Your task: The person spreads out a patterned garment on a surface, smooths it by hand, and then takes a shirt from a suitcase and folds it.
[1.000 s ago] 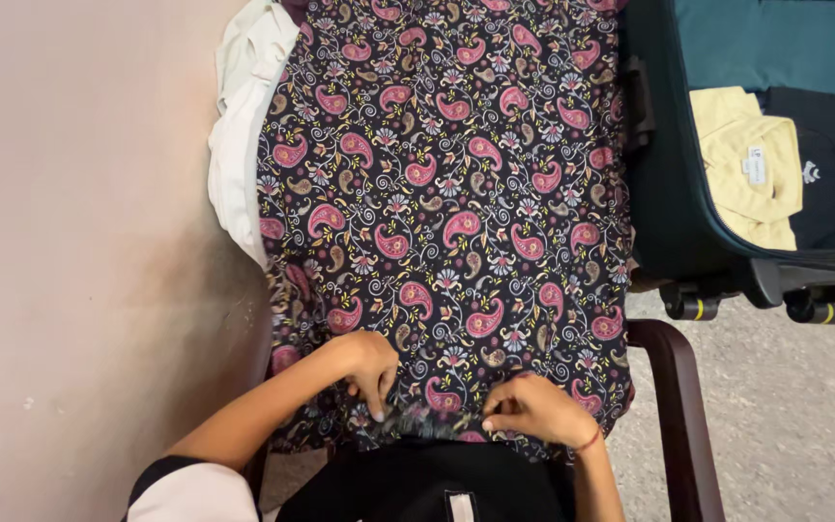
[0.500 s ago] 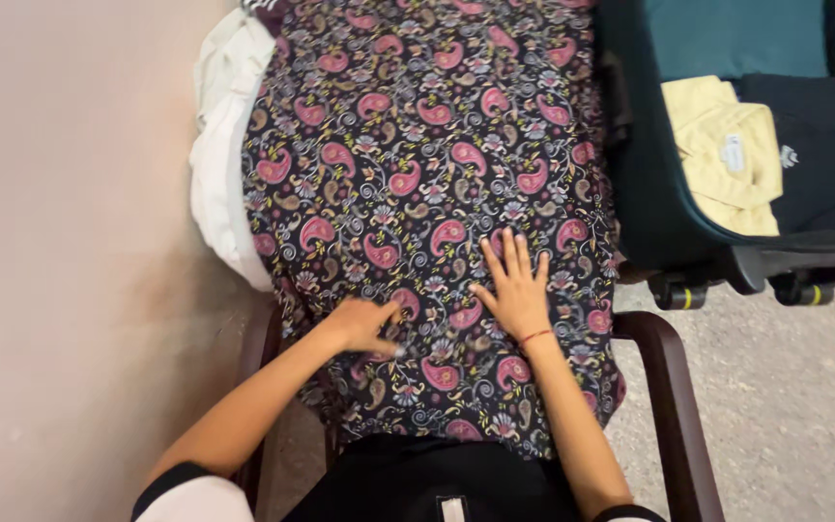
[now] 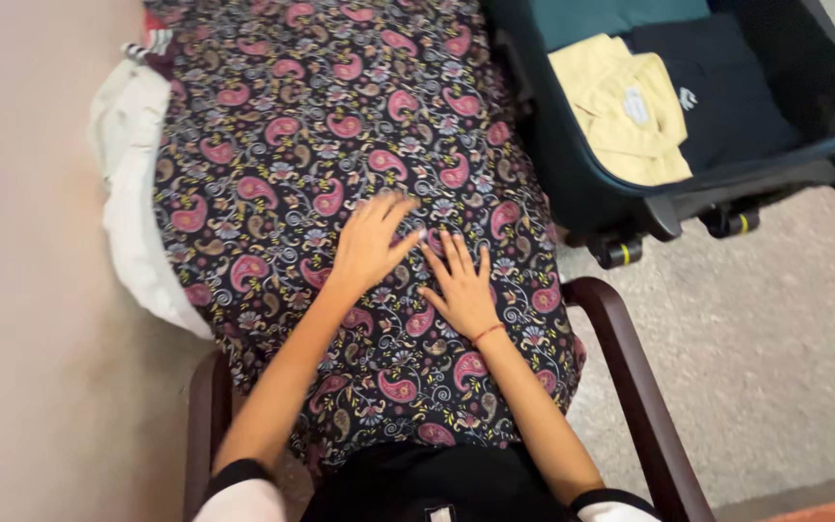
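Note:
A dark cloth with a pink and yellow paisley print (image 3: 292,126) is spread flat over a pile of clothes on a dark wooden chair. My left hand (image 3: 371,240) lies flat on the cloth near its middle, fingers spread. My right hand (image 3: 460,282), with a red thread at the wrist, presses flat on the cloth just to the right of it. The two hands almost touch. Neither hand holds anything.
A white garment (image 3: 132,203) sticks out from under the cloth at the left, beside a beige wall. The chair's arms (image 3: 630,377) frame the cloth. At the upper right, an open dark teal suitcase (image 3: 572,174) on wheels holds a folded yellow shirt (image 3: 625,111) and dark clothes.
Both hands have moved from the near hem up to the cloth's middle, and now lie flat and open. The view has swung, shifting everything leftward.

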